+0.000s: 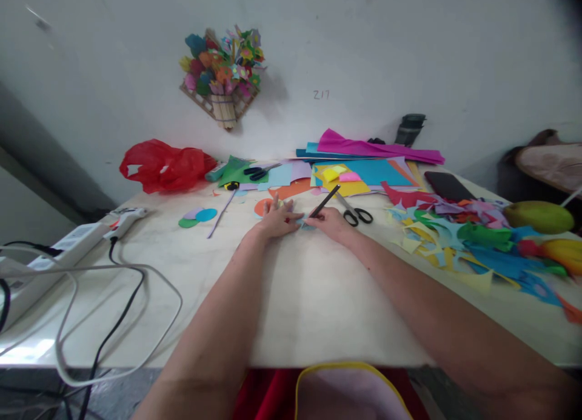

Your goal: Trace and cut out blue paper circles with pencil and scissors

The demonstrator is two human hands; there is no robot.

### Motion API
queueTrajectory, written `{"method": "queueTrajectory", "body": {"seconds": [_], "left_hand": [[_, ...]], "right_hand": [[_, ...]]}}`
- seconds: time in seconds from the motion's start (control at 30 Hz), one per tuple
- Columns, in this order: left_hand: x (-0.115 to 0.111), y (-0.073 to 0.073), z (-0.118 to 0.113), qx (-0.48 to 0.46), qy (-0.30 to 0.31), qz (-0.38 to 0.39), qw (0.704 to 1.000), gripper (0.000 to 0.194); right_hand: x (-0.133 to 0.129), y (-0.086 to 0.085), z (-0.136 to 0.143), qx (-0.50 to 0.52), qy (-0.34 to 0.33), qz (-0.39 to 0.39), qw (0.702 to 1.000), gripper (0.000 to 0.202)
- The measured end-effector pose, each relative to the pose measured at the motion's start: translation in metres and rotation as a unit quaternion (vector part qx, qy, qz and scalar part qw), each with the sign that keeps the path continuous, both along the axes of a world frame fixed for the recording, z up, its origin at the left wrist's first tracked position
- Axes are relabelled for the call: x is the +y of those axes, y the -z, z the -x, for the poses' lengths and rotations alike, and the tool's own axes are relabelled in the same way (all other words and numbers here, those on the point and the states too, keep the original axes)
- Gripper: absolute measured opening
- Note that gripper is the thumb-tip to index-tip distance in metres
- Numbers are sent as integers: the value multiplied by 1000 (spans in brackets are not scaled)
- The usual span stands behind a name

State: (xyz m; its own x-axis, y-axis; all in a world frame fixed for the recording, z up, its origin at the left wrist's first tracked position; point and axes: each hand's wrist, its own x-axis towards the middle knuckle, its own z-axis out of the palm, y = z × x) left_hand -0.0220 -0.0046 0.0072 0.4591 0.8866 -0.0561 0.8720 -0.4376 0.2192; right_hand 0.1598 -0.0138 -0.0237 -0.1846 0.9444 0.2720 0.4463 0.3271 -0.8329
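Note:
In the middle of the table, my right hand (331,223) grips a dark pencil or pen (326,200), its upper end slanting away to the right. Its tip meets a small light-blue paper piece (308,225), partly hidden by my fingers. Spread fingers of my left hand (278,219) lie flat on the table and touch the left edge of that piece. Under and behind the left hand show an orange paper circle (260,207) and a bit of yellow. Black-handled scissors (357,216) rest just right of my right hand.
Paper circles (206,215) and a thin purple strip (222,213) lie left. Coloured sheets (382,173), a red plastic bag (166,168) and more scissors (259,173) are at the back. Paper scraps (436,241) and a phone (449,185) sit right; a power strip (68,250) with cables is left.

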Motion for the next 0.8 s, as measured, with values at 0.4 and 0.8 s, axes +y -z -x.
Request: {"method": "queueTrajectory", "body": {"seconds": [0.4, 0.8], "left_hand": [[1, 1, 1, 1, 6, -2, 1000, 50], [0, 1, 0, 4, 5, -3, 1000, 51]], "right_hand": [[0, 0, -1, -6, 6, 3, 1000, 27], [-1, -2, -2, -22, 7, -8, 1000, 24]]}}
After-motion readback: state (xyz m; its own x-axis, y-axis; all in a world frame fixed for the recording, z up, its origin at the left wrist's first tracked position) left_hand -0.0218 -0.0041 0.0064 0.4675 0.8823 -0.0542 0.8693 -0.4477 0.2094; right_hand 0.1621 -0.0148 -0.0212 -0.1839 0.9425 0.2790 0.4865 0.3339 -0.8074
